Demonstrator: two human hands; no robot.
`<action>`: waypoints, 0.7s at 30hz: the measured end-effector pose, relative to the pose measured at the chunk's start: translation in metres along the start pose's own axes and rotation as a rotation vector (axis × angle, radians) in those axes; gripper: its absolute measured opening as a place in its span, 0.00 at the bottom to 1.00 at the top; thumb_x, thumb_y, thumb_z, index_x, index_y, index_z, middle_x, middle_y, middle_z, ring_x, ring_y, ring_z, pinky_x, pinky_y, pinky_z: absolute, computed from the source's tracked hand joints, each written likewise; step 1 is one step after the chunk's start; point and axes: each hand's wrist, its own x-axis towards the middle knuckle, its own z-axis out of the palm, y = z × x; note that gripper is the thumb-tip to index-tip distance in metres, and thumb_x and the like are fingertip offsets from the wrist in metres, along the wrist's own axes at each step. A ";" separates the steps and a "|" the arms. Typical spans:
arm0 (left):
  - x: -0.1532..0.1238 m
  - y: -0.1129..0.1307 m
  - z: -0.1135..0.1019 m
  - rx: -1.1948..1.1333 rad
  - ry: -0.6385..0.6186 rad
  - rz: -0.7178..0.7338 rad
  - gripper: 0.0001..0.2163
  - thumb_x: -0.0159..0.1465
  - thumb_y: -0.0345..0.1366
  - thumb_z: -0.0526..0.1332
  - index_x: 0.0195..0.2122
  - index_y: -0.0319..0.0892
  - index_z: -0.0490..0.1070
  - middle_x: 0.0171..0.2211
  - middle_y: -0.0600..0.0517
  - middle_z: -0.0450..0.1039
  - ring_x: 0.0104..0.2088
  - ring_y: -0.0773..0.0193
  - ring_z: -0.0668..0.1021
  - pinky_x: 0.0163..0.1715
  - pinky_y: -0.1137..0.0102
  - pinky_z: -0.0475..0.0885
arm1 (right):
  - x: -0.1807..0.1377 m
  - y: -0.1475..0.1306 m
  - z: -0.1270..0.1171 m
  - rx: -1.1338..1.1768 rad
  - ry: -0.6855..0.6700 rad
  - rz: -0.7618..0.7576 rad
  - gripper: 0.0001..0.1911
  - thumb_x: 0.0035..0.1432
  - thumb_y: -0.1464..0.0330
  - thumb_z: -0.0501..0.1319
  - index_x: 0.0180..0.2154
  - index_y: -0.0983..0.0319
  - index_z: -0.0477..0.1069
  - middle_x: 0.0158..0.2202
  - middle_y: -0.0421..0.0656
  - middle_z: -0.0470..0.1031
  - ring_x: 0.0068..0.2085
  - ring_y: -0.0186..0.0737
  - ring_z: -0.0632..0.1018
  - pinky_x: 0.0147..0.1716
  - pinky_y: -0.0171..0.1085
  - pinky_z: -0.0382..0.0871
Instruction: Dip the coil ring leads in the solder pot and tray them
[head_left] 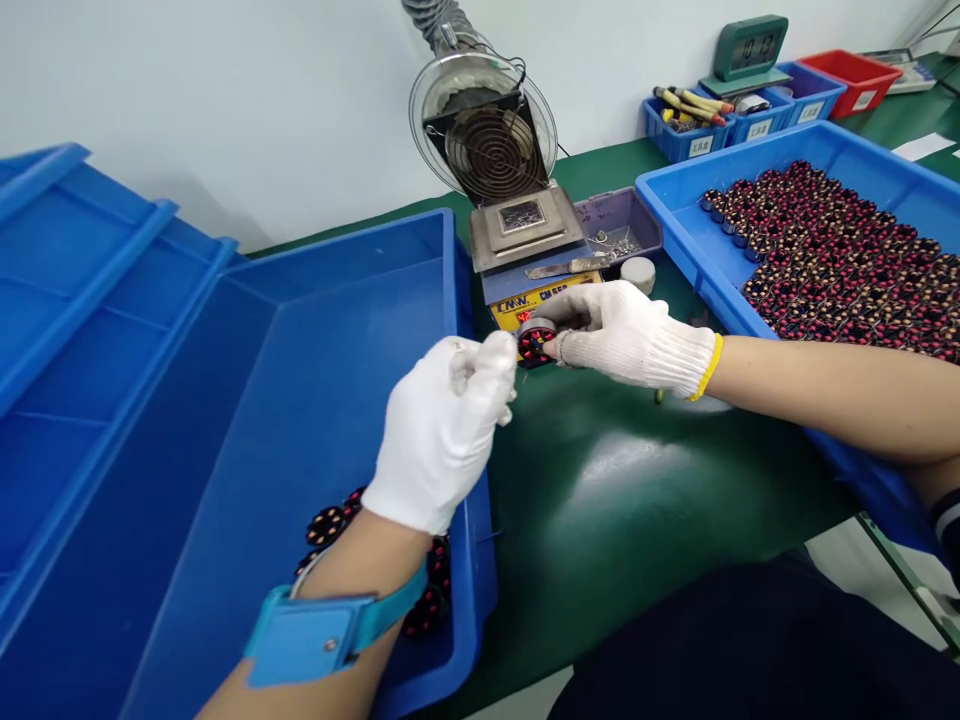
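My right hand [626, 335], in a white knitted glove with a yellow cuff, grips a small round motor stator [535, 341] with red and black windings and a grey rim. Close beside the stator, my left hand [450, 420], in a smooth white glove, is closed in a pinch. Whatever its fingertips hold is too small to make out. Just behind both hands stands a solder pot [517, 230] with a yellow front label and a lit red display, partly covered by the stator and the right glove.
An extractor fan [495, 155] hangs over the pot. More stators lie in the left blue tray [352, 300] and fill much of the right one [686, 230]. A grey bin [652, 215], a white round container [637, 274] and blue tool boxes [679, 145] stand behind.
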 end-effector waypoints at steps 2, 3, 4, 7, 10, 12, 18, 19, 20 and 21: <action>-0.002 0.003 0.004 0.067 0.026 -0.018 0.18 0.64 0.51 0.56 0.24 0.44 0.66 0.20 0.55 0.70 0.21 0.67 0.73 0.23 0.71 0.67 | -0.001 0.001 0.002 0.032 -0.043 0.005 0.15 0.53 0.68 0.65 0.44 0.61 0.78 0.37 0.40 0.79 0.36 0.33 0.78 0.37 0.31 0.73; -0.003 0.005 0.003 0.080 0.000 -0.033 0.17 0.64 0.49 0.57 0.23 0.44 0.66 0.19 0.55 0.70 0.19 0.67 0.72 0.22 0.71 0.66 | 0.000 0.002 0.003 0.048 -0.054 0.002 0.14 0.53 0.69 0.65 0.43 0.61 0.78 0.36 0.40 0.80 0.35 0.33 0.78 0.36 0.30 0.73; -0.004 0.008 0.001 0.075 -0.060 -0.049 0.16 0.63 0.47 0.59 0.22 0.44 0.66 0.17 0.55 0.69 0.18 0.67 0.71 0.21 0.71 0.66 | 0.000 0.002 0.003 0.064 -0.055 -0.001 0.13 0.53 0.69 0.65 0.43 0.61 0.78 0.36 0.40 0.80 0.34 0.33 0.78 0.35 0.30 0.73; -0.004 0.011 -0.008 0.020 -0.303 -0.084 0.15 0.57 0.43 0.63 0.18 0.43 0.65 0.14 0.55 0.66 0.14 0.68 0.67 0.15 0.71 0.61 | 0.003 0.004 0.002 0.104 -0.023 0.004 0.13 0.54 0.68 0.64 0.42 0.61 0.78 0.35 0.41 0.80 0.32 0.33 0.78 0.33 0.31 0.73; 0.000 0.007 -0.010 -0.002 -0.199 -0.079 0.17 0.56 0.46 0.64 0.16 0.43 0.64 0.12 0.55 0.64 0.13 0.68 0.66 0.14 0.71 0.59 | 0.004 0.002 0.001 0.106 0.015 0.023 0.12 0.53 0.67 0.65 0.41 0.61 0.78 0.35 0.40 0.79 0.32 0.32 0.78 0.33 0.30 0.73; 0.001 0.004 -0.005 -0.012 -0.078 -0.060 0.17 0.58 0.49 0.63 0.21 0.43 0.67 0.16 0.54 0.68 0.16 0.68 0.69 0.15 0.72 0.61 | 0.002 0.000 0.002 0.074 0.010 0.049 0.13 0.51 0.66 0.66 0.40 0.61 0.78 0.34 0.39 0.79 0.33 0.32 0.78 0.33 0.30 0.73; -0.004 0.009 0.003 -0.011 -0.211 -0.102 0.12 0.59 0.41 0.62 0.21 0.43 0.67 0.17 0.55 0.70 0.14 0.68 0.71 0.16 0.72 0.64 | 0.000 -0.004 0.003 0.096 0.018 0.058 0.13 0.50 0.66 0.66 0.39 0.62 0.77 0.32 0.39 0.78 0.32 0.33 0.77 0.34 0.31 0.73; -0.004 0.010 0.001 0.001 -0.281 -0.105 0.12 0.57 0.40 0.63 0.19 0.43 0.66 0.15 0.55 0.69 0.13 0.68 0.70 0.15 0.71 0.64 | 0.000 -0.004 0.003 0.108 0.037 0.058 0.12 0.50 0.66 0.66 0.39 0.62 0.77 0.32 0.39 0.78 0.32 0.32 0.78 0.34 0.31 0.73; -0.004 0.010 -0.002 0.010 -0.321 -0.103 0.13 0.55 0.39 0.63 0.16 0.43 0.64 0.14 0.55 0.67 0.12 0.68 0.68 0.14 0.71 0.63 | 0.000 -0.005 0.002 0.117 0.058 0.056 0.12 0.50 0.67 0.66 0.39 0.63 0.77 0.33 0.40 0.78 0.32 0.32 0.78 0.34 0.31 0.73; -0.004 0.009 -0.004 0.005 -0.297 -0.092 0.14 0.53 0.39 0.64 0.15 0.43 0.63 0.13 0.55 0.65 0.12 0.68 0.67 0.13 0.71 0.61 | 0.000 -0.005 0.001 0.124 0.077 0.049 0.12 0.50 0.68 0.66 0.39 0.63 0.76 0.33 0.40 0.78 0.33 0.32 0.78 0.35 0.31 0.74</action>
